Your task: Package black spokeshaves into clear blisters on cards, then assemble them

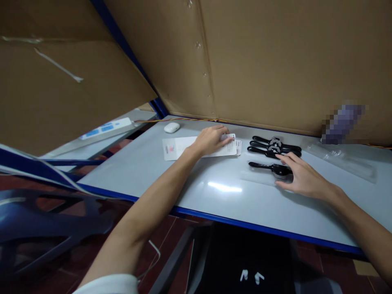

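A stack of white printed cards (191,143) lies at the middle of the table. My left hand (212,139) is on the stack's right part, its bent fingers and thumb on the top card. To the right, several black spokeshaves (260,145) with silver blades lie in a close row. One more spokeshave (265,165) lies nearer to me, on what looks like a clear plastic sleeve (254,176). My right hand (298,173) is at its right end, thumb and fingers apart on either side of the body. That handle is hidden behind the hand.
Clear plastic packaging (346,161) lies at the right, near a blurred-out purple item (343,124). A white earbud case (172,128) sits at the back left. A power strip (107,127) rests on the neighbouring surface. Cardboard walls (260,61) close off the back.
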{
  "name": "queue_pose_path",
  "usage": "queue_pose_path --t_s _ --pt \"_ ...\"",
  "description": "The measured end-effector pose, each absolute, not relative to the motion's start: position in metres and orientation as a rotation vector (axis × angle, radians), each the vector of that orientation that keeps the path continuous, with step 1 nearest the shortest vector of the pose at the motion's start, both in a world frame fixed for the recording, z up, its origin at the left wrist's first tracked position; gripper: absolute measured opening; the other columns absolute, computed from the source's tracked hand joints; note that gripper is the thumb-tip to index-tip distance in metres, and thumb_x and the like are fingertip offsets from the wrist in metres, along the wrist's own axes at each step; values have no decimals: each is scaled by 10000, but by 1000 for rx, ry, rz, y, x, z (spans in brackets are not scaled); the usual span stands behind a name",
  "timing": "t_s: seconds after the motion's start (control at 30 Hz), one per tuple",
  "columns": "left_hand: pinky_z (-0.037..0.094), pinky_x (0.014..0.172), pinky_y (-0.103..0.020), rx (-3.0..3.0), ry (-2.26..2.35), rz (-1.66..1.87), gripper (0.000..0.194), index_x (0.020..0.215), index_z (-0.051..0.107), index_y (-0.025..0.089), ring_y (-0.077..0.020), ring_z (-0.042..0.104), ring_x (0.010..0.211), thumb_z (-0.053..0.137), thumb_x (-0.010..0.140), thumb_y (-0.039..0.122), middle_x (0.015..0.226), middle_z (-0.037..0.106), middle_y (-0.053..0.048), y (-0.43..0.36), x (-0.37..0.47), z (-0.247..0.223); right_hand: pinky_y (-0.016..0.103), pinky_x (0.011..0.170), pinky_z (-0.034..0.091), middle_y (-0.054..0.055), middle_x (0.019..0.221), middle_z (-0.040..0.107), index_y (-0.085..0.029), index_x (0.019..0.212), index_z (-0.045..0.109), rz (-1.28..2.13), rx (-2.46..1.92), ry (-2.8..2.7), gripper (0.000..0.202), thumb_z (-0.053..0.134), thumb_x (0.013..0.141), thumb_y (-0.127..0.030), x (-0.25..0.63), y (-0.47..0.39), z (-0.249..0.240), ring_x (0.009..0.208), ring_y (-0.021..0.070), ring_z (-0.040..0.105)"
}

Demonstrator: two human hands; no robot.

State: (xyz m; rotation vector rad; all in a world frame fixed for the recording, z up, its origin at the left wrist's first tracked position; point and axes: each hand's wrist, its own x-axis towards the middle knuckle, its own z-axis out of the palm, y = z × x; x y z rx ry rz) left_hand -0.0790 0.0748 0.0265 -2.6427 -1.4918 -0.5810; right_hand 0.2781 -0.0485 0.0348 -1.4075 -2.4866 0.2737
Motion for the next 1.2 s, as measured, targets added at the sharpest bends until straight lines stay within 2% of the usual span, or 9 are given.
queue_pose_path --t_s 0.13,0.3,0.43,0.57,0.67,1.0,1.2 --pt "396 687 -336 -2531 -1562 -634 458 1012 681 185 -266 669 810 407 1031 551 878 736 -98 64 -72 37 518 1025 540 146 1308 640 -201 1417 567 179 -1312 -2495 614 698 855 -408 285 -42 31 1208 351 627" --pt "351 659 -328 -2545 -1499 -646 476 1022 652 187 -249 642 753 371 1020 571 816 715 -82 41 -51 50 529 967 542 151 1220 668 -204 1312 573 126 -1313 -2463 565 722 797 -383 288 -35 25 1128 369 628" --pt "303 640 -324 -2647 -1449 -494 515 1068 620 197 -242 610 728 447 951 667 887 727 -92 27 -34 53 512 923 545 151 1171 684 -192 1319 544 112 -1322 -2440 600 731 782 -385 289 -33 19 1078 363 623" --pt "263 628 -324 -2675 -1502 -251 680 1146 591 192 -256 605 726 569 833 796 955 740 -118 24 -29 53 503 899 538 150 1153 696 -185 1328 542 74 -1308 -2429 607 726 786 -386 290 -31 18 1058 361 623" --pt "262 627 -328 -2703 -1491 -164 756 1151 589 188 -271 621 734 579 792 853 961 744 -131 26 -30 50 490 882 533 147 1133 707 -173 1313 554 32 -1286 -2430 589 717 784 -375 291 -30 18 1019 349 640" --pt "321 648 -333 -2766 -1438 -67 765 1177 619 170 -303 664 776 569 793 829 928 749 -141 26 -24 45 499 900 539 155 1163 743 -169 1321 567 -23 -1270 -2440 592 705 790 -391 291 -28 15 1023 352 707" --pt "345 662 -335 -2857 -1371 -142 675 1119 654 178 -282 649 768 552 824 777 874 718 -116 27 -28 44 512 900 548 151 1182 746 -185 1335 563 -9 -1263 -2444 605 712 792 -406 292 -27 15 1032 357 709"
